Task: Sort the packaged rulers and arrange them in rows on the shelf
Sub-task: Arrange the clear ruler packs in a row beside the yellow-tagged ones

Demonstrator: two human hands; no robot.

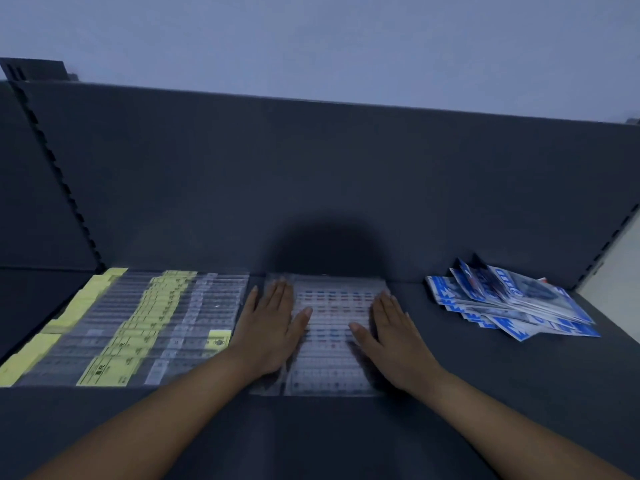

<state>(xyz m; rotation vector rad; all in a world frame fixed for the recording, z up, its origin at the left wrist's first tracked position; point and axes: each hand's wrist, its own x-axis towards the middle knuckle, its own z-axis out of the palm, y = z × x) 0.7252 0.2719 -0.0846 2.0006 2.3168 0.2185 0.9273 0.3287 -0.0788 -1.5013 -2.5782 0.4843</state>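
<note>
Head view: your left hand [273, 323] and right hand [391, 337] lie flat, fingers straight, pressing either side of the clear ruler row [332, 327] running front-to-back on the shelf [346, 427], with the blue pile [512, 303] nearer your right.

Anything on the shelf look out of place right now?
Yes: the blue packs at the right lie in a loose, fanned heap, not a row. The yellow-labelled rows and the clear packs look tidy.
</note>
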